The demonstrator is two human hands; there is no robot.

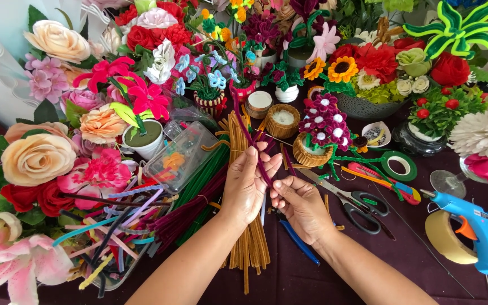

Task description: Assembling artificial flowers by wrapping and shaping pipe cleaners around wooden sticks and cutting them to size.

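My left hand (247, 183) and my right hand (299, 204) are together over a dark purple table, both pinching a long dark maroon pipe cleaner (248, 135) that rises from my fingers toward the back. Under my hands lies a bundle of mustard-yellow pipe cleaners (251, 240), with green (199, 178) and maroon bundles (184, 217) beside it on the left. Black-handled scissors (357, 206) lie just right of my right hand.
Artificial flowers crowd the left and back. A clear plastic box (179, 155) sits left of my hands, a small basket of maroon pipe-cleaner flowers (317, 138) behind them. Green tape roll (399, 165), blue glue gun (475, 229), tan tape roll (444, 237) and blue pliers (299, 242) lie right.
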